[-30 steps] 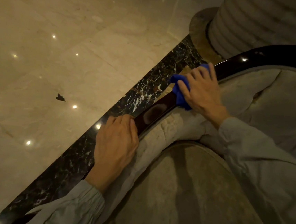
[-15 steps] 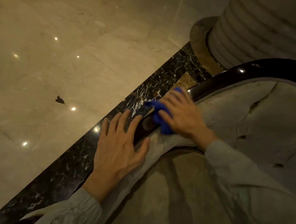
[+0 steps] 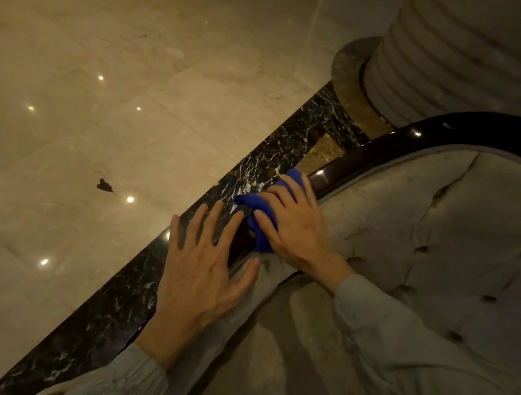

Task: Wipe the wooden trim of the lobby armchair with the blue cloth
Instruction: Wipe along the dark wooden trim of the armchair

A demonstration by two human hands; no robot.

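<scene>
The glossy dark wooden trim (image 3: 347,170) curves along the tufted grey armchair (image 3: 440,233). The right hand (image 3: 294,229), fingers curled, presses the crumpled blue cloth (image 3: 261,210) onto it; the left hand (image 3: 201,274) rests just beside, fingers spread straight.

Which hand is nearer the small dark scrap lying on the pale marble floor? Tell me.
Left. The left hand lies spread over the trim, closer to the small dark scrap; the right hand presses the blue cloth further away.
</scene>
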